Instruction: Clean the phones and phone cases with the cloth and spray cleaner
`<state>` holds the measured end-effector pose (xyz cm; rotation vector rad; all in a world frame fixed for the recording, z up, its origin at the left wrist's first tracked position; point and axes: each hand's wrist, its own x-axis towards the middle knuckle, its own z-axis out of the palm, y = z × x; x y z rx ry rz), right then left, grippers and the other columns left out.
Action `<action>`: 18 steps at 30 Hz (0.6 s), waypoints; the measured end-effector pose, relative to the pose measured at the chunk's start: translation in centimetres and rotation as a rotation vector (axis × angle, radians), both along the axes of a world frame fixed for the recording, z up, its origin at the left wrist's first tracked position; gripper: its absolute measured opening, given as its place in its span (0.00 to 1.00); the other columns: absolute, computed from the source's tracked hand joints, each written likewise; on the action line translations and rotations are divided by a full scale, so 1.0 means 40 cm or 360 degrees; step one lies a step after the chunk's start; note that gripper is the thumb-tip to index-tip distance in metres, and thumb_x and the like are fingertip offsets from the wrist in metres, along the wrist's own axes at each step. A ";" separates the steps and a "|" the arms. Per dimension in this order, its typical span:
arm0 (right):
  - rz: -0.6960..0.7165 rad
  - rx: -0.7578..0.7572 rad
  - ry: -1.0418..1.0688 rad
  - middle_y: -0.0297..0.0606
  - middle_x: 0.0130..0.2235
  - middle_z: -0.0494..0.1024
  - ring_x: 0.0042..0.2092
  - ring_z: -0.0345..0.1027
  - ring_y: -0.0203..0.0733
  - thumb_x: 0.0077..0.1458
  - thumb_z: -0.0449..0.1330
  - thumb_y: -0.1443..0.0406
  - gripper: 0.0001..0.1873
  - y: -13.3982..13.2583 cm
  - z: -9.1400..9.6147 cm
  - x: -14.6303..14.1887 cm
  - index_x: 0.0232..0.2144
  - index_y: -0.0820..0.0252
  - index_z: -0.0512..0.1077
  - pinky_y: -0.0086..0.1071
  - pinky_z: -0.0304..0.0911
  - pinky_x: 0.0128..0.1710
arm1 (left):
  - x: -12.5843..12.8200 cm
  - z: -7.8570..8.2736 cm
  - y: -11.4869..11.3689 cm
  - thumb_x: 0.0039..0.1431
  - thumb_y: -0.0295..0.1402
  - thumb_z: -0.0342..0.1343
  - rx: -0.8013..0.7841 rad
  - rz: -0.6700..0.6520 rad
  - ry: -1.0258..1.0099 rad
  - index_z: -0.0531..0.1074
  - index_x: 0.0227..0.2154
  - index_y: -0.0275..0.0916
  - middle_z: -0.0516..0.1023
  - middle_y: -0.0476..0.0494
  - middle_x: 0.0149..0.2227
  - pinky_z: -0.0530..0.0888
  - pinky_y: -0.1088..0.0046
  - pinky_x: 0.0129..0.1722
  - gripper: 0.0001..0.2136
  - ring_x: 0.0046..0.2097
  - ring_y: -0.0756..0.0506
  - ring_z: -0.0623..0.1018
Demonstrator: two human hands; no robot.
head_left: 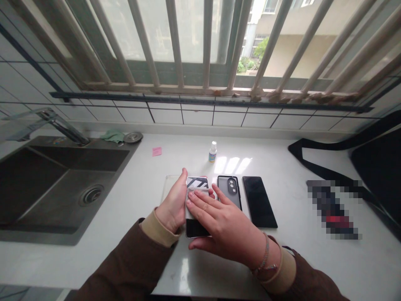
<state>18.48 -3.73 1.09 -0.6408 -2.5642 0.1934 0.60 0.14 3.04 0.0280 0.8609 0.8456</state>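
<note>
A glossy smartphone [197, 228] lies on the white worktop [131, 234], just left of a grey-cased phone [230, 192], gripped at its edge by the curled fingers [182, 177] of the left hand [172, 202], while the right hand [228, 232] presses its open, flat fingers [203, 205] on a pale cloth [191, 217] over the screen.

Blurred object: pixelation covered the item [333, 209] on the counter, so we could make out only dark and red blocks.
Phone: our right hand [224, 225] and a white cloth [194, 205] hid the middle of the phone [197, 228].
Bottle: the label on the small bottle [213, 155] was too small for us to read.
Bag: the right edge cut off the black bag [380, 167].
</note>
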 end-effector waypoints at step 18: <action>-0.0175 -0.0142 -0.0030 0.58 0.76 0.58 0.78 0.50 0.61 0.72 0.57 0.45 0.44 0.012 0.007 0.015 0.75 0.72 0.59 0.60 0.47 0.78 | 0.041 -0.007 -0.026 0.74 0.60 0.44 0.0217 -0.0102 0.0049 0.79 0.49 0.32 0.87 0.29 0.39 0.83 0.60 0.49 0.34 0.45 0.35 0.88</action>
